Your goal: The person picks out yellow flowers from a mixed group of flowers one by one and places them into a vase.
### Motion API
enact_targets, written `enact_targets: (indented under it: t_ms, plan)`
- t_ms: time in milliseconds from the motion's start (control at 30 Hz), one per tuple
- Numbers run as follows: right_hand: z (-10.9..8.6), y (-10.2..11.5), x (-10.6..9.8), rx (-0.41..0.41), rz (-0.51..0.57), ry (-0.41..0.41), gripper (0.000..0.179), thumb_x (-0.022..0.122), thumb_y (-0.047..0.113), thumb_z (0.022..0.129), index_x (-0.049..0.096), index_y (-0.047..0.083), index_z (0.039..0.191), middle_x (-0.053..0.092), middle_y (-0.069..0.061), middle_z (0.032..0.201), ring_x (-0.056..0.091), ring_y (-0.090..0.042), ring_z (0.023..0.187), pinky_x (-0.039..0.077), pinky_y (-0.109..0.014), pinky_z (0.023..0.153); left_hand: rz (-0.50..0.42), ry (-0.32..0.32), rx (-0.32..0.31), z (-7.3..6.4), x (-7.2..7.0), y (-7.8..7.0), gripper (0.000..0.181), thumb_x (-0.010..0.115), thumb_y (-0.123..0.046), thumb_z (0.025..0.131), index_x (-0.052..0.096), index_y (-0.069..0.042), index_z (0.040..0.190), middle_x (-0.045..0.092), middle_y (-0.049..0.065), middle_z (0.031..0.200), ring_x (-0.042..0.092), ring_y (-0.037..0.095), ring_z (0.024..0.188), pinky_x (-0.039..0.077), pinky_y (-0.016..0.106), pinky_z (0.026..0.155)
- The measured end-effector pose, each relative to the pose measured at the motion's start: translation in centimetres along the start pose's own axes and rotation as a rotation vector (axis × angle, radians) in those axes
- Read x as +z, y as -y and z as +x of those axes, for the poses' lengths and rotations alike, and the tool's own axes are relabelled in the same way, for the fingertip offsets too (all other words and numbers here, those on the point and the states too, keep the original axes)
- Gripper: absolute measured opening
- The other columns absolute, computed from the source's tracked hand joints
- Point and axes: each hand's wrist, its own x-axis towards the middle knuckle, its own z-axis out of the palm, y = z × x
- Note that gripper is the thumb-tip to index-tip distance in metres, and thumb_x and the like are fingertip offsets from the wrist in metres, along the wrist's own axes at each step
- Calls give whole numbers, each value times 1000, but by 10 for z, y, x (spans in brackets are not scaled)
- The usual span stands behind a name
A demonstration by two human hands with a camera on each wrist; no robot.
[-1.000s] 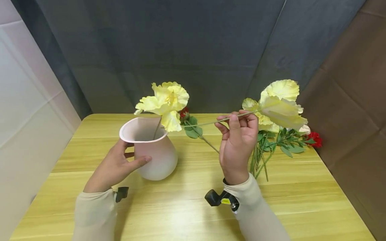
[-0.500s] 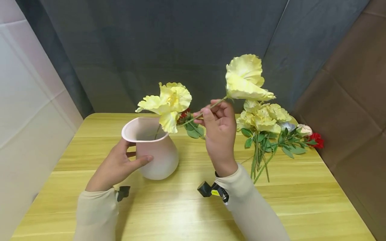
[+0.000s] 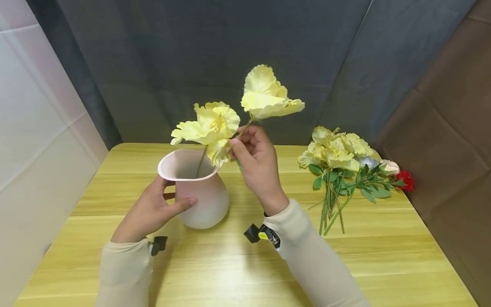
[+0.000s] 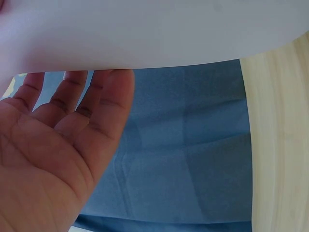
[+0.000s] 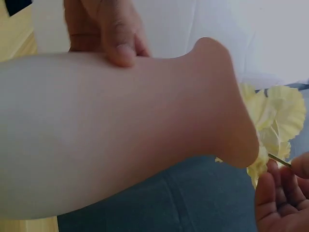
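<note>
My left hand (image 3: 153, 209) grips the side of a pale pink-white vase (image 3: 203, 202), thumb across its front and fingers behind. One yellow flower (image 3: 211, 128) stands in the vase, leaning to the right over the rim, its stem visible inside the mouth. My right hand (image 3: 257, 164) pinches the stem of a second yellow flower (image 3: 270, 96) just right of the vase mouth. That bloom rises above the hand, and its lower stem is hidden behind the first flower. In the right wrist view, a green stem (image 5: 280, 160) shows between thumb and fingers beside the vase rim (image 5: 248, 130).
At the right of the wooden table (image 3: 383, 256) lies a bunch of yellow flowers (image 3: 337, 149) with green leaves and stems. A red flower (image 3: 404, 181) and a pale bloom (image 3: 390, 166) lie at its right. A dark curtain (image 3: 230, 51) hangs behind the table.
My right hand has moved left with the second yellow flower, whose bloom now stands higher and nearer the vase. The left hand still holds the vase in nearly the same place.
</note>
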Motion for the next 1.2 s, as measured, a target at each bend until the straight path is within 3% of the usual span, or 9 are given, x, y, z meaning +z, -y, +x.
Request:
enact_targets:
  t_ms: [267, 433, 667, 800, 933, 1033, 1200]
  plan:
    - [-2, 0, 2, -11, -371, 118, 8, 63, 10, 97, 64, 6, 103, 61, -2, 84, 54, -13, 72, 47, -29, 58, -7, 4, 10, 1, 1, 1, 80, 79, -33, 87, 31, -26, 151, 43, -4, 145, 42, 19, 132, 48, 55, 99]
    - [-8, -4, -9, 78, -435, 150, 7, 64, 18, 97, 66, 12, 100, 61, 2, 86, 54, -14, 76, 50, -30, 60, -6, 8, 12, 1, 1, 2, 81, 79, -32, 87, 31, -25, 151, 43, -3, 145, 42, 20, 131, 48, 55, 98]
    - [-27, -18, -38, 248, -554, 269, 19, 53, 35, 103, 60, 20, 111, 58, 5, 98, 54, -15, 73, 50, -34, 71, -2, 8, 26, 0, 1, 4, 82, 80, -29, 87, 30, -22, 151, 43, 2, 145, 42, 24, 131, 47, 57, 98]
    - [-34, -30, -57, 225, -577, 310, 19, 54, 28, 103, 64, 14, 112, 62, 2, 97, 57, -15, 79, 52, -34, 68, 2, 8, 35, 1, 0, 3, 82, 79, -28, 87, 30, -22, 152, 43, 3, 146, 42, 26, 132, 47, 58, 98]
    - [-39, -43, -81, 223, -634, 293, 17, 57, 24, 102, 67, 12, 109, 64, 2, 98, 59, -14, 85, 53, -35, 69, 5, 6, 40, 1, 0, 4, 82, 79, -28, 87, 29, -22, 152, 43, 4, 146, 41, 26, 132, 47, 59, 98]
    - [-41, -49, -107, 277, -698, 244, 14, 58, 24, 102, 66, 14, 106, 65, 2, 98, 60, -16, 87, 52, -38, 72, 5, 8, 38, 1, 1, 4, 82, 79, -28, 87, 29, -22, 152, 43, 3, 146, 41, 26, 132, 47, 59, 98]
    - [-41, -58, -163, 393, -851, 183, 17, 56, 26, 102, 65, 12, 104, 65, -5, 92, 58, -23, 79, 49, -39, 65, 1, 13, 30, 2, 2, 5, 83, 80, -29, 87, 29, -23, 152, 43, 2, 146, 42, 25, 132, 47, 58, 98]
